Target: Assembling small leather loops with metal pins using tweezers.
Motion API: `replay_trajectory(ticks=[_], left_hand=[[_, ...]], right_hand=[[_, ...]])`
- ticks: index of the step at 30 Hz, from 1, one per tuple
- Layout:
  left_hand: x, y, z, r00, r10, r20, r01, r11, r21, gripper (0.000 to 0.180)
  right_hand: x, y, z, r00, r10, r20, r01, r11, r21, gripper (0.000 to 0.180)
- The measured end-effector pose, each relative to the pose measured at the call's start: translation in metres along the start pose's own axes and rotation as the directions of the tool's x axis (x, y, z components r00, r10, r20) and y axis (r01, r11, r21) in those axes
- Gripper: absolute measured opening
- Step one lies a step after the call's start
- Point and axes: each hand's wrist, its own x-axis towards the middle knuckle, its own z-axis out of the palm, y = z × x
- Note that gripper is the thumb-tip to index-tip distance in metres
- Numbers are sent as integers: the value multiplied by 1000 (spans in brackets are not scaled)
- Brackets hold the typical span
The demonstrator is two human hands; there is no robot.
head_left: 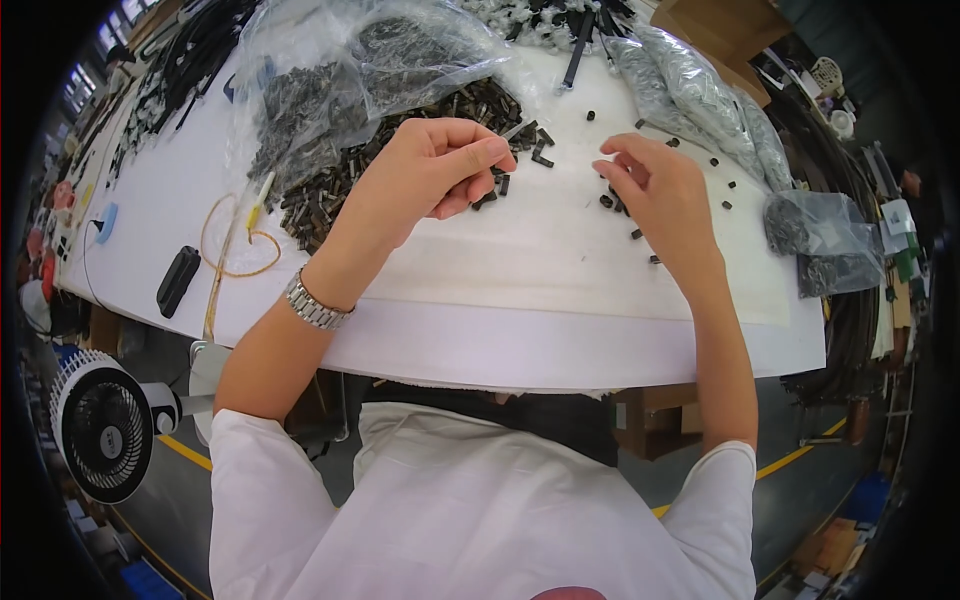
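Here our left hand (pixel 430 165) pinches a thin pin (pixel 516 128) beside the clip pile (pixel 400 150); our right hand (pixel 655 185), beyond it, picks at loose clips (pixel 612 200).

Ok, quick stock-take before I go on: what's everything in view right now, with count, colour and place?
White table: one, centre.
Pile of small parts: one heap, black, left of centre, beside the left hand.
Loose small parts: several, black, scattered by the right hand.
Clear bags of parts: several, far side and right edge of the table.
Cord: one, yellow-orange, looped at left.
Flat case: one, black, left edge.
Fan: one, white, floor at lower left.
Wristwatch: one, silver, left wrist.
Left hand: pinching a thin pale piece; what it is, I cannot tell.
Right hand: fingertips down among the loose parts.
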Motion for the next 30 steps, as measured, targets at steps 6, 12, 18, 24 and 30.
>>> replay_trajectory(ticks=[6,12,18,24,30], left_hand=[[6,-5,3,1000,-1,-6,1,998,-60,28],[3,-7,5,998,-69,3,69,998,9,22],[0,-20,17,949,294,-112,-230,891,390,20],[-1,-8,13,997,55,55,-66,970,235,19],[2,-15,7,969,-86,229,101,994,-52,18]], right_hand=[[31,10,77,934,-335,125,353,919,-175,13],[21,2,78,931,-349,104,362,918,-162,9],[-11,-39,35,953,-273,133,192,881,433,8],[-19,-35,30,961,-143,235,-57,731,680,8],[-17,-35,24,940,-129,315,-166,634,755,6]])
